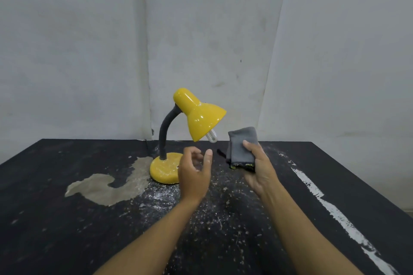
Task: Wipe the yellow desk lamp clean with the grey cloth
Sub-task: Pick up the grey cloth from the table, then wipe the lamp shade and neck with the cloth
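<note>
Our right hand point(260, 172) is gripping the folded grey cloth point(242, 147) just beside the yellow desk lamp point(201, 116) standing on the black table point(55, 230). Our left hand point(194, 174) is hovering near its base, loosely curled, seemingly holding nothing.

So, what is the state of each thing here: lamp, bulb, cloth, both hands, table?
yellow desk lamp: standing on the table, shade tilted down.
bulb: in the shade, unlit.
grey cloth: folded, held in the air, apart from the lamp.
right hand: grips the grey cloth.
left hand: empty, fingers loosely curled.
table: dusty, with worn patches.
</note>
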